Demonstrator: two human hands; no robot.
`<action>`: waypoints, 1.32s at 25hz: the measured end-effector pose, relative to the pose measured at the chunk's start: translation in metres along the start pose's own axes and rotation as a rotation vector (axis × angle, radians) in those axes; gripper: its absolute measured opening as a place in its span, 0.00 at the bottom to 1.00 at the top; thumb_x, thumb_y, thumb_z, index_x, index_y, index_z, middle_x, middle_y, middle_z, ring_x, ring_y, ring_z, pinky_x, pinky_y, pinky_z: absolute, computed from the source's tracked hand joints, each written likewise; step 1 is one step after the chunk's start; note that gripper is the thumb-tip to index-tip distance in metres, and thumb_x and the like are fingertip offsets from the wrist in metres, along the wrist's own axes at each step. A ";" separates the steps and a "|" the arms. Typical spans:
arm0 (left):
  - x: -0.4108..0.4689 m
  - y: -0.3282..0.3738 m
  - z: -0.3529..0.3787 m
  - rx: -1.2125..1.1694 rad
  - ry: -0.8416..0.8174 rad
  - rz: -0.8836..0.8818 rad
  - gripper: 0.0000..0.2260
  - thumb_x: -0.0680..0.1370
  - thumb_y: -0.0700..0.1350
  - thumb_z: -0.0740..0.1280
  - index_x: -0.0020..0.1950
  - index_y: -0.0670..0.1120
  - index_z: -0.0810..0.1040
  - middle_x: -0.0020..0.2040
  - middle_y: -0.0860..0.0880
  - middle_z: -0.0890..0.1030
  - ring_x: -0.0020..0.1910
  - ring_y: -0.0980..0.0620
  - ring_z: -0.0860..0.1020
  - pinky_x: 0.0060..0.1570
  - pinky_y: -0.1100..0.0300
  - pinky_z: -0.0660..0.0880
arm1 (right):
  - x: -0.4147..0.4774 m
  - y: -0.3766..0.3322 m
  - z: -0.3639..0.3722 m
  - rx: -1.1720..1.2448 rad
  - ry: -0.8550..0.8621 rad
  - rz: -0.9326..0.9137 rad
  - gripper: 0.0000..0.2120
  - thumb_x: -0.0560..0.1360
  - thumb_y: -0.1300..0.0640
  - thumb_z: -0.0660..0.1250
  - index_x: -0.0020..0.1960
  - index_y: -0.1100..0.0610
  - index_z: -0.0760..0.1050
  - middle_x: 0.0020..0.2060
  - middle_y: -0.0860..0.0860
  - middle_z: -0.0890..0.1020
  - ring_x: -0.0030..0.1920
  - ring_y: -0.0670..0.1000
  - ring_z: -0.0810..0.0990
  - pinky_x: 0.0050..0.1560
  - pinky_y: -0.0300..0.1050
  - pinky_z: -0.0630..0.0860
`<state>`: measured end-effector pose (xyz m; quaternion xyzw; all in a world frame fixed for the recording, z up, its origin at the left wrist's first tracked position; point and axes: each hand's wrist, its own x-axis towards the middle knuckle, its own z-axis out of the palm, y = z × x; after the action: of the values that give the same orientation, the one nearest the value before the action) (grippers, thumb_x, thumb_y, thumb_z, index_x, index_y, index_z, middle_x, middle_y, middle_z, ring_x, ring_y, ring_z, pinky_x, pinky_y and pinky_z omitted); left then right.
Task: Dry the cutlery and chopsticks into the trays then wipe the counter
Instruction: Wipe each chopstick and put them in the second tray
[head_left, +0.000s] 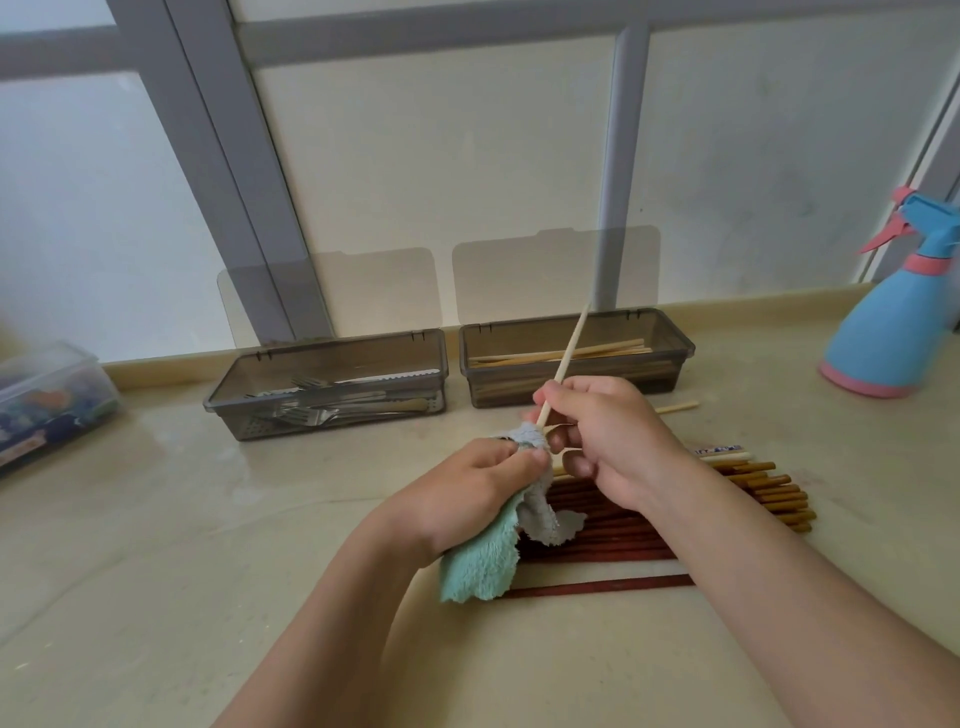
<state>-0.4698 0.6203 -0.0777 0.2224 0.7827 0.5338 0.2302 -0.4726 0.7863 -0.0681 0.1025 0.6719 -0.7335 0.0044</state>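
At 9 o'clock, on the worktop (156, 519), a lidded plastic box (47, 395). Toward 10 o'clock, against the wall, an open tray (218, 400) with forks (311, 400) and other cutlery lying inside.

In the middle, gripped in the left hand (467, 493), a green cloth (478, 566), bunched round the lower end of a pale chopstick (566, 361). Pinched higher up in the right hand (608, 441), with the tip pointing to 12 o'clock over the second tray (670, 374), already holding several pale chopsticks (613, 347).

At 3 to 4 o'clock, under the right wrist, a pile of dark and brown chopsticks (769, 493), probably not yet dried. At 2 o'clock, well apart, a blue spray bottle (893, 322).

As a judgement: pulling too fast through the cloth could flick the thin stick out of the pinch and back onto the pile, or behind the tray. Could also scatter the pile with the right forearm, so close above it. Wiping of the worktop apparently not yet begun.
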 end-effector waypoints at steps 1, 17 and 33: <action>0.000 0.000 0.000 0.004 -0.017 -0.002 0.16 0.79 0.56 0.62 0.39 0.46 0.75 0.32 0.52 0.76 0.32 0.53 0.72 0.40 0.54 0.70 | 0.002 0.000 0.000 0.028 0.045 0.024 0.08 0.83 0.59 0.63 0.50 0.62 0.78 0.36 0.54 0.84 0.28 0.47 0.73 0.23 0.39 0.62; 0.005 0.006 -0.010 -0.461 0.580 -0.005 0.11 0.81 0.44 0.64 0.41 0.43 0.78 0.36 0.44 0.79 0.34 0.51 0.80 0.37 0.56 0.76 | 0.045 -0.019 -0.041 -1.478 0.436 -0.469 0.24 0.76 0.66 0.58 0.63 0.42 0.77 0.53 0.51 0.77 0.56 0.57 0.75 0.57 0.55 0.66; 0.006 0.001 -0.011 -0.374 0.685 0.143 0.11 0.74 0.49 0.59 0.44 0.43 0.75 0.39 0.46 0.75 0.41 0.49 0.73 0.42 0.51 0.70 | 0.014 -0.016 0.006 -0.753 -0.055 -0.622 0.08 0.79 0.55 0.65 0.54 0.53 0.82 0.43 0.48 0.84 0.44 0.50 0.83 0.45 0.45 0.79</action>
<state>-0.4812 0.6163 -0.0739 0.0397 0.6860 0.7251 -0.0454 -0.4896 0.7837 -0.0541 -0.1310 0.8890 -0.4084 -0.1604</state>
